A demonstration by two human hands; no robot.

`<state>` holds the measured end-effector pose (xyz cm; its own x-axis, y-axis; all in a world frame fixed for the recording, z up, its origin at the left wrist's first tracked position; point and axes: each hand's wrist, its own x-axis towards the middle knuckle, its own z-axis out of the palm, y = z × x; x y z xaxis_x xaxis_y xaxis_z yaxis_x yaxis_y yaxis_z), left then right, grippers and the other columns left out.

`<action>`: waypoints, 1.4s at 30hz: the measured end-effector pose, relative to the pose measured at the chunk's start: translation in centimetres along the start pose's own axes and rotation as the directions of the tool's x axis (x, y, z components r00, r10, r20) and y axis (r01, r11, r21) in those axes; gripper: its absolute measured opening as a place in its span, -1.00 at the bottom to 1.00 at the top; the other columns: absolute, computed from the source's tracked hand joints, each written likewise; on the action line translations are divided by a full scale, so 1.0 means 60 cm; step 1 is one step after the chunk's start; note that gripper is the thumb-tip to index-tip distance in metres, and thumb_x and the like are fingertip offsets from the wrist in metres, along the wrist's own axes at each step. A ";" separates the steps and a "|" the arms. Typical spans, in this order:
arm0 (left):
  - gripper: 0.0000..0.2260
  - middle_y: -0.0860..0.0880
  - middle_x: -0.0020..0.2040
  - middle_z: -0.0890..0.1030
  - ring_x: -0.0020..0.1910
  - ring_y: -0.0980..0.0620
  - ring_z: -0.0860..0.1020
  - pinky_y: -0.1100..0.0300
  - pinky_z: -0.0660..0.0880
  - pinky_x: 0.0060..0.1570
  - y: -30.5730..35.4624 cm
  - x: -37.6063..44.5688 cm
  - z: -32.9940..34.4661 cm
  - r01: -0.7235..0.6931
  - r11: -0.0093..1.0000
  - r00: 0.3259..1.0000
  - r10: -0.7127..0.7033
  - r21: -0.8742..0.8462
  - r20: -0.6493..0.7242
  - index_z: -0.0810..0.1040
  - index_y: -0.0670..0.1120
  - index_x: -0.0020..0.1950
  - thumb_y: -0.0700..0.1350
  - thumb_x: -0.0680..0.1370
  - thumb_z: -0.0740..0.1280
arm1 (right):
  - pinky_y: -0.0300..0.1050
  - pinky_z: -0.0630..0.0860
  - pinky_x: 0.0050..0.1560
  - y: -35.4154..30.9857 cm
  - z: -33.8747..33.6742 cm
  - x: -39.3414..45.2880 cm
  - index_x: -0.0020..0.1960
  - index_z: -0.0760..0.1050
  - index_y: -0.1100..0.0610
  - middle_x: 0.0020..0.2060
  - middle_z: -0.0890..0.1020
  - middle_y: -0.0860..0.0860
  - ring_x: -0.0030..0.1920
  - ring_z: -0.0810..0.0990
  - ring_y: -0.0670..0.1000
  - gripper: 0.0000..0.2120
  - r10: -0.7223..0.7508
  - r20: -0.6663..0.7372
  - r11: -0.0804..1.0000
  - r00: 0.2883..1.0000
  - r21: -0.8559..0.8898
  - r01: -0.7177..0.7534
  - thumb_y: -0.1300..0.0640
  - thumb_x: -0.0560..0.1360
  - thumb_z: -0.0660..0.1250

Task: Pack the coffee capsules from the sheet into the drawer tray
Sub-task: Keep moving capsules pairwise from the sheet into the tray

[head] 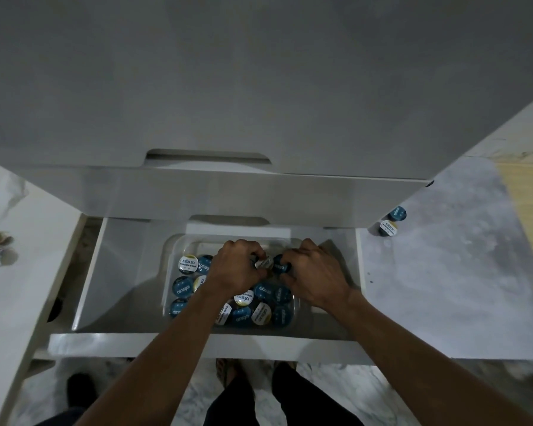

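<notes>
A clear plastic tray sits in the open white drawer and holds several coffee capsules with blue or white lids. Both my hands are over the tray's far half. My left hand pinches a capsule with a silvery lid. My right hand grips a blue capsule right beside it. Two more capsules stand on the pale sheet at the right, close under the cabinet's edge.
A closed drawer front overhangs the open drawer's back. The drawer's front rim lies below my forearms. A white counter with crumpled wrappers is at the left. My feet show on the marble floor below.
</notes>
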<state>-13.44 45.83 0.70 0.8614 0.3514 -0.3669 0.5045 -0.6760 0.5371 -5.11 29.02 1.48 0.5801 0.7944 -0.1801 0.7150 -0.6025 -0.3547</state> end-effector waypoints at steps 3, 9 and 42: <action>-0.82 0.03 0.02 0.67 0.10 -0.01 0.55 -0.02 0.57 0.05 -0.007 0.000 0.003 -0.018 0.999 1.000 0.017 -0.049 -0.017 0.65 0.10 -0.01 0.03 0.40 0.47 | -0.08 0.50 -0.14 0.001 -0.002 0.000 0.02 0.53 0.04 -0.01 0.63 0.03 0.13 0.48 0.02 -0.84 -0.011 0.001 1.000 1.000 -0.002 0.011 0.00 0.49 0.36; -0.86 0.05 0.00 0.67 0.07 0.01 0.58 -0.04 0.58 0.05 -0.006 0.003 0.003 -0.045 0.997 0.999 0.044 -0.057 -0.017 0.60 0.11 -0.03 -0.05 0.45 0.46 | -0.06 0.50 -0.13 0.000 -0.004 0.001 0.12 0.52 0.05 0.04 0.66 0.01 0.14 0.46 0.05 -0.81 -0.039 -0.012 0.998 0.999 -0.041 0.038 0.05 0.52 0.33; -0.67 0.08 0.13 0.66 -0.08 0.14 0.64 0.20 0.61 0.05 -0.021 -0.046 -0.068 0.091 0.989 0.994 -0.097 -0.117 -0.048 0.61 0.10 0.21 0.02 0.45 0.49 | 0.02 0.51 0.10 -0.010 -0.024 0.004 0.28 0.50 0.03 0.20 0.61 -0.01 0.21 0.41 0.04 -0.70 -0.008 0.048 0.997 0.999 0.079 0.004 0.05 0.57 0.25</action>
<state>-16.22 48.34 4.12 0.8100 0.4465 -0.3803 0.5844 -0.5607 0.5865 -4.84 29.44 2.97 0.5553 0.8018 -0.2209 0.6842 -0.5915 -0.4267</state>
